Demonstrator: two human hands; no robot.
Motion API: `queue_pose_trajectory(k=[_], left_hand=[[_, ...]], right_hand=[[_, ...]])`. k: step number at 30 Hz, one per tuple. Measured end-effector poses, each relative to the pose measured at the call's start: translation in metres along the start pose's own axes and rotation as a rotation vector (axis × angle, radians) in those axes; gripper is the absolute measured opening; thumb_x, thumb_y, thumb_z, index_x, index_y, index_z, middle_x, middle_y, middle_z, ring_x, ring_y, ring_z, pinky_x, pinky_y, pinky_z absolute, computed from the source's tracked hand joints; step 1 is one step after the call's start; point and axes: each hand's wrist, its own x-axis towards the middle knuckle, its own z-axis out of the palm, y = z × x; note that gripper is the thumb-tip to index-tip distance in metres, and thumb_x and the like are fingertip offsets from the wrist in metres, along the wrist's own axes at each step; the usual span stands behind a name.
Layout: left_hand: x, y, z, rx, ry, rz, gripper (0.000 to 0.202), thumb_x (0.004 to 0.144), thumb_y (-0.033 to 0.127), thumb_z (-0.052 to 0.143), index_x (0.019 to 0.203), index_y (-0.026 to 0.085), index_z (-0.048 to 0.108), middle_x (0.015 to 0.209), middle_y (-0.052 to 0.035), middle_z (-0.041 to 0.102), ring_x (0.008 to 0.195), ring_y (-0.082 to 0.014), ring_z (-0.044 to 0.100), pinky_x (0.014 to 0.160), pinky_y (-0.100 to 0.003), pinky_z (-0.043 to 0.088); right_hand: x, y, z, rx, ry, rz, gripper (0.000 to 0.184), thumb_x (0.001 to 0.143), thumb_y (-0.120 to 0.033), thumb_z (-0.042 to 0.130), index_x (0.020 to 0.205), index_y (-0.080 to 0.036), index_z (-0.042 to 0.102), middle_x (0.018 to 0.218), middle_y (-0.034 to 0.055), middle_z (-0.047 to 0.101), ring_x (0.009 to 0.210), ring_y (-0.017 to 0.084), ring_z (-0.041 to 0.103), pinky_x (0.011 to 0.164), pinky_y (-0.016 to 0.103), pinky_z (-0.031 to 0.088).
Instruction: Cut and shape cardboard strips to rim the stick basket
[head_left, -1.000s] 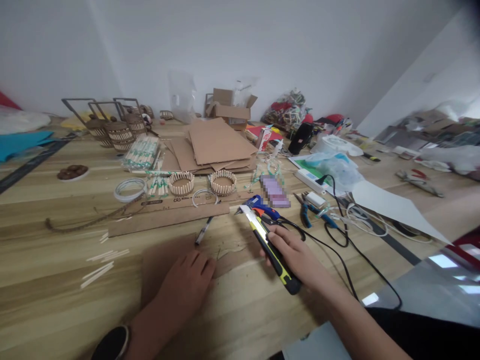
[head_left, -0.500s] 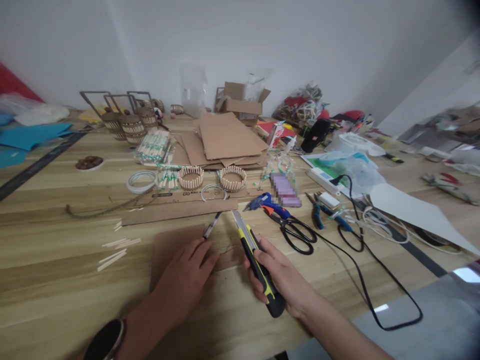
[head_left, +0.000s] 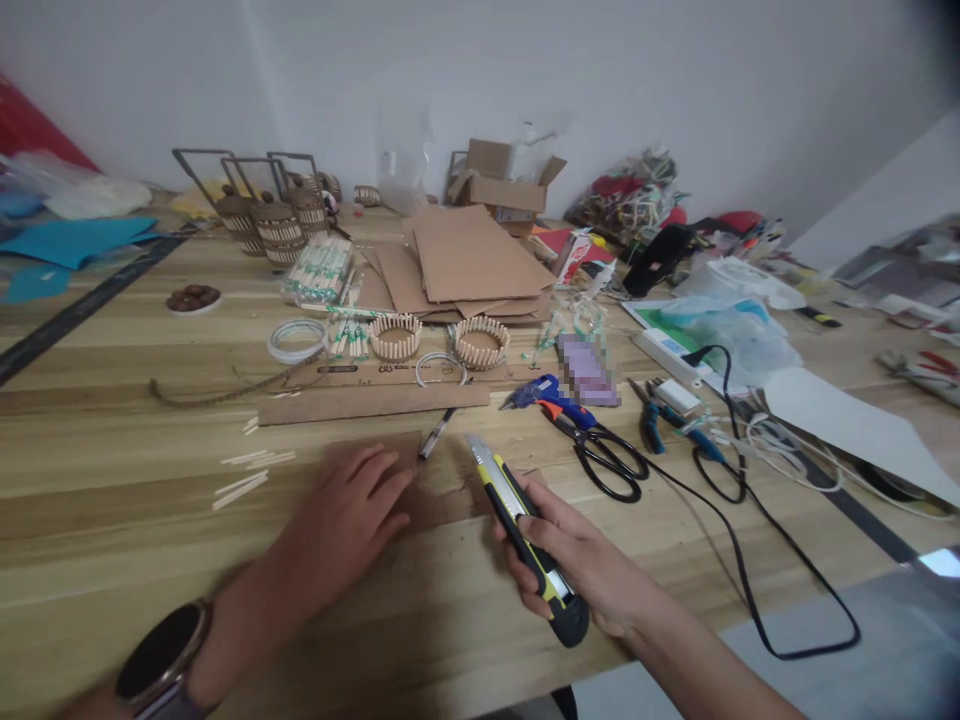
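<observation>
Open tabletop (head_left: 112, 500) ran left of the left hand (head_left: 337, 520), short of loose sticks (head_left: 241, 489). Scissors (head_left: 585, 441) and a black cord (head_left: 802, 657) barred the way right of the right hand (head_left: 574, 550); room behind the cardboard stack (head_left: 480, 260) looked uncertain.

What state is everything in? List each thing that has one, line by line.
Knife, held, blade out
Right hand, closed around the knife
Left hand, open
Box, open
Scissors, lying down, open or shut unclear
Pliers, handles spread apart
Power strip, plug inserted
Dish, heaped with brown pieces
</observation>
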Motion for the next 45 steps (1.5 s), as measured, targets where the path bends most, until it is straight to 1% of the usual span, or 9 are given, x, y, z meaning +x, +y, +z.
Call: queue_pose_trajectory(k=[6,11,15,17,20,24,33,41,45], left_hand=[[0.003,-0.012,-0.006,-0.033,0.009,-0.039,0.035,0.101,0.033,0.044,0.124,0.015,0.064,0.128,-0.014,0.063,0.12,-0.0309,0.055,0.104,-0.052,0.046],[0.014,-0.018,-0.004,-0.031,0.036,-0.037,0.038,0.102,0.031,0.042,0.127,0.011,0.061,0.131,-0.0188,0.06,0.124,-0.0329,0.053,0.106,-0.053,0.045],[0.025,-0.017,0.001,-0.019,0.096,-0.029,0.042,0.103,0.031,0.039,0.135,0.008,0.054,0.146,-0.0234,0.047,0.142,-0.0357,0.037,0.115,-0.056,0.034],[0.028,-0.014,0.003,-0.013,0.082,-0.004,0.045,0.104,0.03,0.038,0.142,0.008,0.047,0.151,-0.0236,0.041,0.147,-0.0367,0.029,0.117,-0.057,0.029],[0.03,-0.011,0.009,-0.009,0.023,0.011,0.049,0.104,0.031,0.04,0.149,0.012,0.038,0.157,-0.0219,0.035,0.149,-0.0379,0.023,0.118,-0.059,0.026],[0.029,-0.009,0.02,0.009,-0.021,-0.027,0.054,0.103,0.035,0.043,0.149,0.009,0.038,0.157,-0.023,0.035,0.149,-0.0392,0.024,0.118,-0.058,0.024],[0.029,-0.008,0.022,-0.019,-0.021,-0.041,0.054,0.103,0.038,0.04,0.15,0.01,0.038,0.158,-0.0215,0.035,0.149,-0.0377,0.023,0.119,-0.056,0.021],[0.029,-0.008,0.022,-0.058,-0.043,-0.055,0.054,0.102,0.035,0.044,0.151,0.012,0.038,0.158,-0.0212,0.035,0.149,-0.0376,0.023,0.118,-0.057,0.023],[0.029,-0.007,0.023,-0.051,-0.036,-0.051,0.053,0.102,0.034,0.043,0.149,0.011,0.04,0.158,-0.0213,0.035,0.149,-0.0374,0.023,0.118,-0.057,0.023]], right_hand=[[-0.004,0.002,-0.01,-0.06,-0.046,0.026,0.042,0.083,-0.035,0.067,0.121,-0.026,0.05,0.095,0.0021,0.061,0.058,0.01,0.054,0.044,0.022,0.043],[-0.002,-0.021,-0.016,-0.348,-0.068,-0.017,0.032,0.079,-0.024,0.062,0.109,-0.022,0.052,0.087,0.0006,0.062,0.063,0.011,0.058,0.054,0.024,0.047],[0.011,-0.05,-0.011,-0.826,-0.201,-0.083,0.026,0.096,-0.04,0.048,0.115,-0.021,0.049,0.072,-0.0045,0.055,0.05,0.01,0.051,0.048,0.023,0.043],[0.02,-0.061,-0.004,-1.195,-0.28,-0.164,0.022,0.099,-0.036,0.044,0.111,-0.021,0.053,0.069,-0.0031,0.058,0.052,0.012,0.055,0.053,0.025,0.042],[0.034,-0.064,0.011,-1.658,-0.365,-0.245,0.012,0.098,-0.025,0.047,0.102,-0.019,0.058,0.087,0.0054,0.069,0.074,0.02,0.065,0.061,0.028,0.041],[0.051,-0.055,0.029,-1.926,-0.45,-0.236,0.013,0.098,-0.024,0.053,0.108,-0.019,0.06,0.098,0.0082,0.074,0.085,0.025,0.069,0.059,0.028,0.038],[0.066,-0.047,0.036,-2.043,-0.457,-0.23,0.018,0.098,-0.03,0.051,0.106,-0.02,0.064,0.079,0.0062,0.074,0.071,0.025,0.068,0.052,0.028,0.031],[0.069,-0.091,0.009,-1.928,-0.29,-0.179,0.022,0.101,-0.033,0.043,0.108,-0.02,0.06,0.078,0.0049,0.069,0.069,0.021,0.064,0.057,0.026,0.034],[0.061,-0.087,0.01,-1.977,-0.374,-0.195,0.021,0.1,-0.031,0.045,0.107,-0.019,0.061,0.071,0.0039,0.068,0.065,0.021,0.064,0.054,0.026,0.031]])
